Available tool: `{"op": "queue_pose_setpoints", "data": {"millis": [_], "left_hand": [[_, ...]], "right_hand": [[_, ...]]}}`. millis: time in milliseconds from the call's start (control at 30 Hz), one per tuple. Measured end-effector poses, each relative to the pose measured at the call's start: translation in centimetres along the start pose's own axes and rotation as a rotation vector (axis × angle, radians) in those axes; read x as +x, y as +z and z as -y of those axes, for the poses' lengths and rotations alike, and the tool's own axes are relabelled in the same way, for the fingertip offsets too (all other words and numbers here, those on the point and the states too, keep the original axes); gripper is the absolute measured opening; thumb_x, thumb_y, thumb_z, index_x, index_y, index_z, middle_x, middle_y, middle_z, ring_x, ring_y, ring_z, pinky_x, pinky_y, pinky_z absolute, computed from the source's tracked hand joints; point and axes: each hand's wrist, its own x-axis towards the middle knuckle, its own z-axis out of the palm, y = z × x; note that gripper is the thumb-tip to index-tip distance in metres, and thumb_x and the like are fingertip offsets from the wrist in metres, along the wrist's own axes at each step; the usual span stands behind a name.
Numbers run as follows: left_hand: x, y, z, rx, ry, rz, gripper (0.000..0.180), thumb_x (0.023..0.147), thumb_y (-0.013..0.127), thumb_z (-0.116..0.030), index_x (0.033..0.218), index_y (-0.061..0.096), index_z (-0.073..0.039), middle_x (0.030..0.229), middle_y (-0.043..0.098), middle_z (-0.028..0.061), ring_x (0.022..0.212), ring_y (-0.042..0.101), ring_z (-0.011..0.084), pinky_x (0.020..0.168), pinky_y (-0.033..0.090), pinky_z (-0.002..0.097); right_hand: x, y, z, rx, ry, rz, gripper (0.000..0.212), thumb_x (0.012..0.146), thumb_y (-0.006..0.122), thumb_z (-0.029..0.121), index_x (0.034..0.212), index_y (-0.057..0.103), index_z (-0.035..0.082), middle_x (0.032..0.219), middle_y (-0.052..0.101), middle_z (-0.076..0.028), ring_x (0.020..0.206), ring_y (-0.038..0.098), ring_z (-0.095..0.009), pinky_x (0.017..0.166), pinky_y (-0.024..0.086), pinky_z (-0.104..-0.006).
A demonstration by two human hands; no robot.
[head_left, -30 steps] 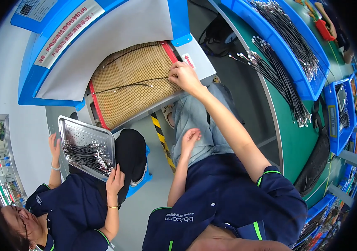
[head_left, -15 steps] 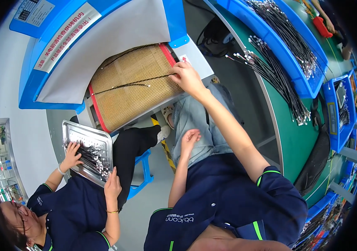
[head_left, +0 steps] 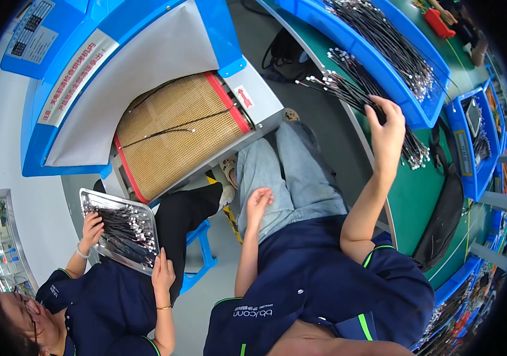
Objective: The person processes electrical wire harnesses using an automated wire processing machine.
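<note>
Right grip (head_left: pixel 388 127) shifted to cables (head_left: pixel 353 94), apart, left grip (head_left: pixel 257 204) apart; cable-filled blue bin (head_left: pixel 431 114)

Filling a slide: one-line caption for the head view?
Wearer's right hand at loose black cables on a green table, left hand by the jeans, thin cables on the mesh belt.

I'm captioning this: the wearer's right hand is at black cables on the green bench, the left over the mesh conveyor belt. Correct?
Not quite: the head view shows the left hand over the jeans, not the mesh conveyor belt. The rest stands.
</note>
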Motion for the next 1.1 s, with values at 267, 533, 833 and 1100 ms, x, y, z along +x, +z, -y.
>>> {"op": "queue_pose_setpoints", "data": {"millis": [267,533,833,1100], "left_hand": [[0.1,5.3,1.3,0.041,-0.03,-0.01,0.019,0.09,0.059,-0.007,0.107,0.06,0.0,0.096,0.064,0.0056,0.084,0.061,0.0109,0.072,0.047,0.0222],[-0.8,7.9,2.4,0.015,-0.01,-0.004,0.019,0.091,0.057,-0.006,0.109,0.058,0.0,0.098,0.063,0.0064,0.084,0.06,0.0112,0.073,0.047,0.0225],[-0.9,6.9,2.1,0.024,-0.008,-0.008,0.019,0.091,0.056,-0.006,0.109,0.058,0.0,0.099,0.063,0.0068,0.085,0.06,0.0112,0.073,0.047,0.0224],[1.0,2.4,2.1,0.004,-0.008,-0.006,0.02,0.091,0.057,-0.008,0.11,0.059,-0.001,0.101,0.063,0.0059,0.087,0.061,0.0113,0.075,0.048,0.022]], "right_hand": [[1.2,-4.2,-6.6,-0.214,0.157,-0.039,0.021,0.075,0.069,0.011,0.096,0.067,0.012,0.1,0.058,-0.01,0.096,0.053,-0.029,0.09,0.041,-0.0389],[2.3,-6.0,-9.1,-0.28,0.235,-0.038,0.01,0.077,0.069,0.017,0.085,0.066,0.01,0.091,0.058,-0.009,0.092,0.053,-0.028,0.087,0.038,-0.0404],[2.6,-6.3,-6.7,0.253,0.228,-0.231,0.008,0.085,0.063,0.006,0.089,0.06,0.0,0.078,0.064,-0.009,0.072,0.06,-0.017,0.067,0.047,-0.0299],[0.7,-3.3,-4.0,0.35,0.037,-0.367,0.011,0.085,0.065,0.004,0.096,0.067,0.0,0.088,0.066,-0.004,0.075,0.058,-0.008,0.071,0.047,-0.0224]]}}
